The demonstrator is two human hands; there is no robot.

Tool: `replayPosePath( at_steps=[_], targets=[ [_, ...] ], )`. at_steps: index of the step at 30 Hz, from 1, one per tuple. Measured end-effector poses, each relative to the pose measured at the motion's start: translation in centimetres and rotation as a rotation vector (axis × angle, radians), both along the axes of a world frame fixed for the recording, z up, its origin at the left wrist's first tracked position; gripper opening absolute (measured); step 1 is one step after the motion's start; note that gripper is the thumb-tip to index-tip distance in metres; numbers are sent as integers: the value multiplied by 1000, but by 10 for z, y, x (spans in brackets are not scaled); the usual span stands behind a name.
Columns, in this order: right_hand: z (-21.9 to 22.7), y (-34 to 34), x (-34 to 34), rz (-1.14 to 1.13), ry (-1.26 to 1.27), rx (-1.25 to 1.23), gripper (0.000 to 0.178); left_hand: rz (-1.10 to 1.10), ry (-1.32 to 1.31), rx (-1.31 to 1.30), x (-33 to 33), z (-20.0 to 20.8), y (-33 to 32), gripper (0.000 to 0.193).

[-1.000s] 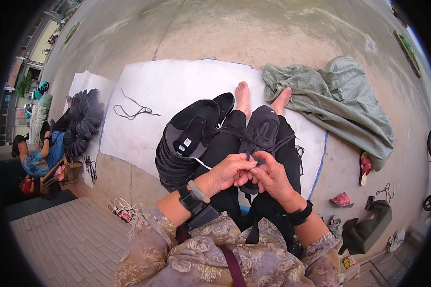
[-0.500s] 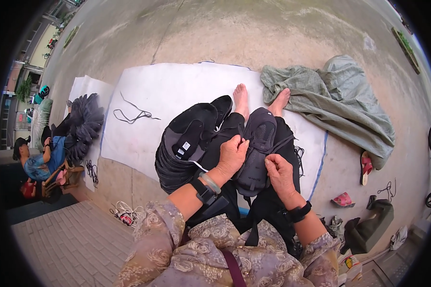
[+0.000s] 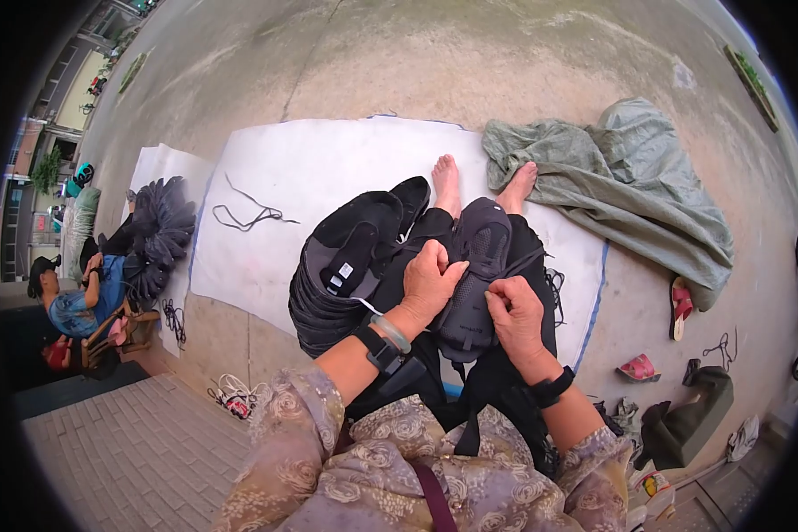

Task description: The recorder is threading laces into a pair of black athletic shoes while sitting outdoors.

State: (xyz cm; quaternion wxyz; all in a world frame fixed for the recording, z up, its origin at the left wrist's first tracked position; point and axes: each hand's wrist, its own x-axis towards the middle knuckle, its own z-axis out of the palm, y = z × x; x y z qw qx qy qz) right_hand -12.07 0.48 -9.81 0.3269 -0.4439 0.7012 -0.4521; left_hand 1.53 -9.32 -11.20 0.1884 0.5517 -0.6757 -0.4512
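Note:
A dark grey shoe upper (image 3: 470, 324) with a mesh tongue and laces lies lengthwise over my lap. At the left edge of its lacing, my left hand (image 3: 431, 285) is closed, thumb and forefinger pinching a dark shoelace that is mostly hidden by the fingers. My right hand (image 3: 516, 317) is pinched shut just right of the upper; whatever is between its fingertips is too small to make out. A loose lace end (image 3: 528, 262) sticks out to the right of the upper. Against my left leg rests a thick stack of black shoe uppers (image 3: 315, 301), nested together.
A white sheet (image 3: 266, 168) lies under my bare feet, with a loose dark lace (image 3: 250, 217) on it. Grey-green cloth (image 3: 629, 177) is heaped at right, near red slippers (image 3: 680, 309). White laces (image 3: 238, 393) lie at lower left. Another person (image 3: 89, 297) sits far left beside dark uppers (image 3: 161, 226).
My left fingers have lowered slightly toward the lacing, and the dark lace end above them no longer shows. My right hand has shifted slightly up, still pinched. The upper has stayed in place.

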Motion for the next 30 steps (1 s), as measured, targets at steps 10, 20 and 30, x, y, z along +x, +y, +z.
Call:
replayPosePath(
  at_steps=[10, 20, 30],
  targets=[
    [-7, -28, 21, 67, 551, -123, 16, -475, -181, -594, 15, 16, 17, 44],
    [-11, -20, 17, 154, 745, -89, 22, -533, -182, -494, 18, 7, 6, 27],
    [-24, -26, 34, 123, 657, -35, 18, -409, 132, -238, 31, -9, -4, 32]
  ],
)
